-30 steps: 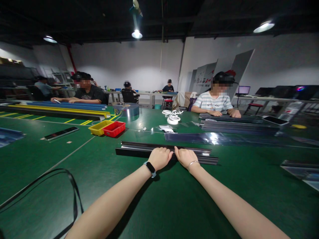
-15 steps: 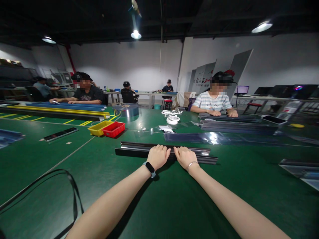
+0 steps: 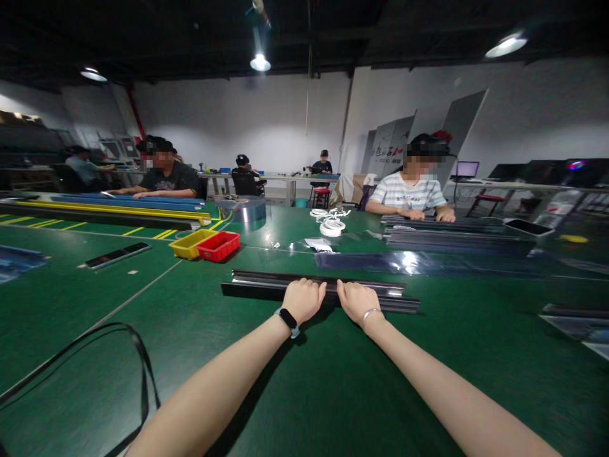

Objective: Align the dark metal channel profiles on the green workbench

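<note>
A long black channel-shaped profile [image 3: 257, 291] lies crosswise on the green table in front of me. My left hand [image 3: 304, 300], with a watch band at the wrist, is closed over the middle of its length. To the right of it, my right hand [image 3: 358, 299], wearing a thin bracelet, is closed over the same profile. Both thumbs point inward with a small gap between them. My fingertips are hidden on the far side. The profile's two ends stick out past my hands, and its right part shows more than one parallel edge.
Beyond the profile lie a clear plastic strip [image 3: 371, 262], a red bin [image 3: 219, 246], a yellow bin [image 3: 187, 245] and white coils [image 3: 332, 228]. A phone [image 3: 117, 255] is at left, a black strap [image 3: 137, 355] nearer. A co-worker [image 3: 410, 190] sits opposite behind more dark profiles [image 3: 457, 241].
My right hand has shifted slightly rightward along the profile, widening the gap between my thumbs a little. Both hands stay closed on the profile. The view has shifted slightly.
</note>
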Available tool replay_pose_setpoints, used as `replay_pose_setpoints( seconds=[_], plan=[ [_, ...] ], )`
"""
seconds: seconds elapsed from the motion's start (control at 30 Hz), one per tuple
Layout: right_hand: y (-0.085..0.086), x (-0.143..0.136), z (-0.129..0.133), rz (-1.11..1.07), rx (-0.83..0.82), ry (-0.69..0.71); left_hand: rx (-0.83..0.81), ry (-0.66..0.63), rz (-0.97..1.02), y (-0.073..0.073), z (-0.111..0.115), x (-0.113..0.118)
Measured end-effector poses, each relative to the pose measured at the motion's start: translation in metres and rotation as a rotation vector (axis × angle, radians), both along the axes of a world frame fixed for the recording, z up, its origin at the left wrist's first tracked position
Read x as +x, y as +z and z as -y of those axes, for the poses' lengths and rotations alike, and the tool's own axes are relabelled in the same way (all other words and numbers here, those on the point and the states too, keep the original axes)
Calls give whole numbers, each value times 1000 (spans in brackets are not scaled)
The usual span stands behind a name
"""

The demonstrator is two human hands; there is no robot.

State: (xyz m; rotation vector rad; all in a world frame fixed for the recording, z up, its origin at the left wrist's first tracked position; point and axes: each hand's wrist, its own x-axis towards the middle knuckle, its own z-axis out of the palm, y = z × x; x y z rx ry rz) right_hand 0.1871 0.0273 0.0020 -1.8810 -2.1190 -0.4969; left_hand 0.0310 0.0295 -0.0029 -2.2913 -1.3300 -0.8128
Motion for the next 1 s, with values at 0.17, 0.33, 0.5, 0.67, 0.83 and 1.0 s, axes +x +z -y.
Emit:
replay_pose_setpoints(
  seconds=[0.17, 0.33, 0.5, 0.67, 0.83, 1.0],
  plan=[
    [-1, 3, -3, 15, -1, 29, -2, -6, -28, -2, -3, 0],
    [-1, 4, -3, 30, -11, 47, 5, -13, -42, -1, -3, 0],
    [2, 3, 0, 22, 1, 76, 27, -11, -35, 2, 1, 0],
    [3, 1, 6, 15, 61, 154, 40, -44, -44, 5, 5, 1],
    [3, -3, 10, 37, 37, 211, 31, -88, -52, 5, 7, 2],
    [2, -4, 7, 46, -23, 165, 8, -105, -58, 3, 3, 2]
  ],
)
